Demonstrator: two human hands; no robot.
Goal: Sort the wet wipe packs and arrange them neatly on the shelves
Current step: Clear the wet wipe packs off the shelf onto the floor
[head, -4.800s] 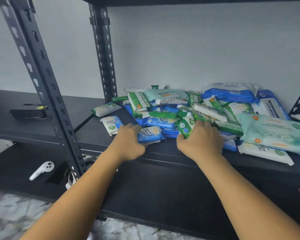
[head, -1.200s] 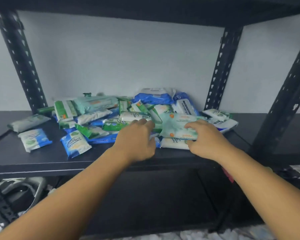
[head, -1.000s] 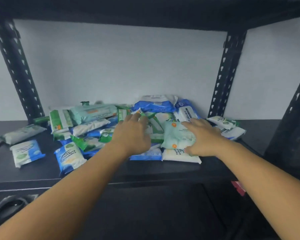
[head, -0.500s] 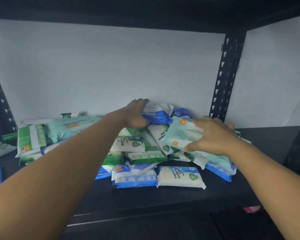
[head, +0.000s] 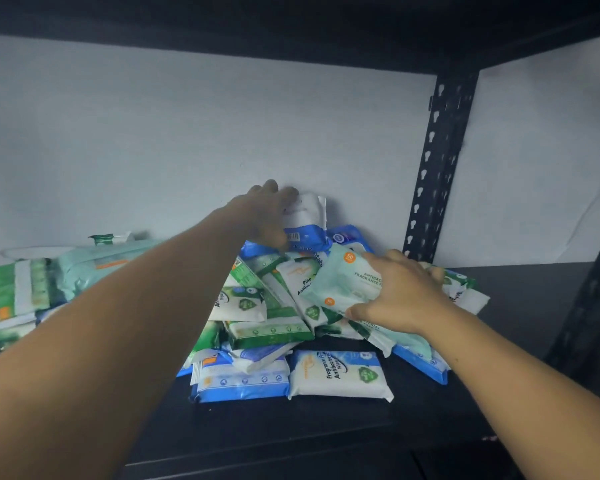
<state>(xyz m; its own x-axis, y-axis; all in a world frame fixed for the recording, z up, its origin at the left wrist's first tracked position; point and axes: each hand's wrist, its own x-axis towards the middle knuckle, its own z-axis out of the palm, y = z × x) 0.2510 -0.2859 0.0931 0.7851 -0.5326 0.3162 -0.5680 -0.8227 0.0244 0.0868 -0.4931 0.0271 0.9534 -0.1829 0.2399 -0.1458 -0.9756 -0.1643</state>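
Wet wipe packs (head: pixel 267 327) lie heaped on the black shelf (head: pixel 291 431), with a white pack (head: pixel 340 375) and a blue pack (head: pixel 239 384) flat at the front. Further in, the right hand (head: pixel 402 299) pinches a pale green pack (head: pixel 347 282), thumb beneath and fingers curled over. At the back, the blurred left hand (head: pixel 264 216) grips a white-and-blue pack (head: pixel 307 216) tipped up against the wall (head: pixel 187 133). Both packs probably want lifting straight up, since dragging the slick wrappers could topple neighbouring packs.
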